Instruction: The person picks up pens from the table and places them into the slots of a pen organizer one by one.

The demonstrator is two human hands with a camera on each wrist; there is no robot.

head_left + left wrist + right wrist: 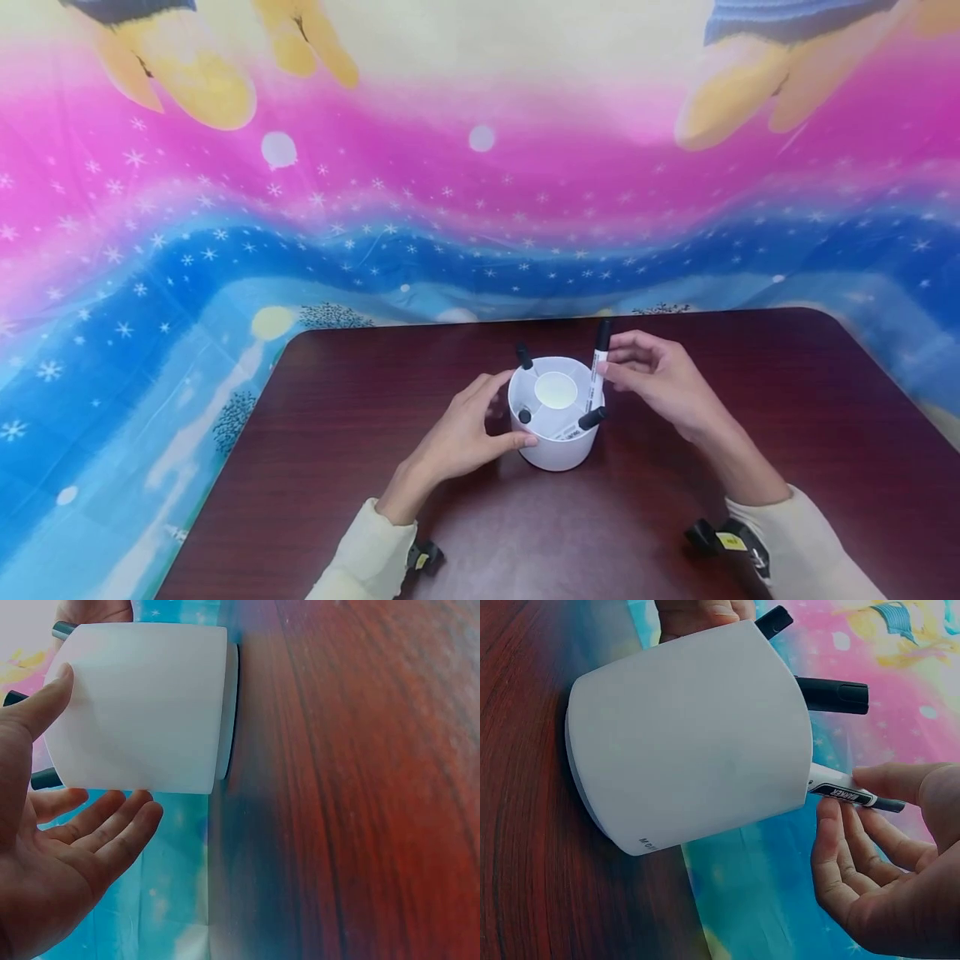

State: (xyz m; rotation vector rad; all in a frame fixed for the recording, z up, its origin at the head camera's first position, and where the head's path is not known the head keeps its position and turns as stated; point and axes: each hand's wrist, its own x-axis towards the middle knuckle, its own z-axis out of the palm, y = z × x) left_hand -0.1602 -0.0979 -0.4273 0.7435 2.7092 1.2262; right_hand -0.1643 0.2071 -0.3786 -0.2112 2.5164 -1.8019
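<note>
A white round pen holder (557, 456) with a raised ring in its middle stands on the table. My left hand (463, 433) holds its left side, thumb at the near rim and fingers round the far side. On the right, my right hand (663, 383) pinches a white marker (597, 375) with a black cap between thumb and fingers. That marker is nearly upright, its lower end inside the holder's right side, as the right wrist view also shows. Other black-capped markers lean in the holder: one at the back left (524, 357), one at the front left (524, 416), one at the front right (592, 418).
The dark red-brown wooden table (337, 417) has rounded far corners. Behind it hangs a pink and blue cloth (480, 225) with snowflakes, reaching down past the table's left edge. Black straps with yellow labels (731, 542) sit at both wrists.
</note>
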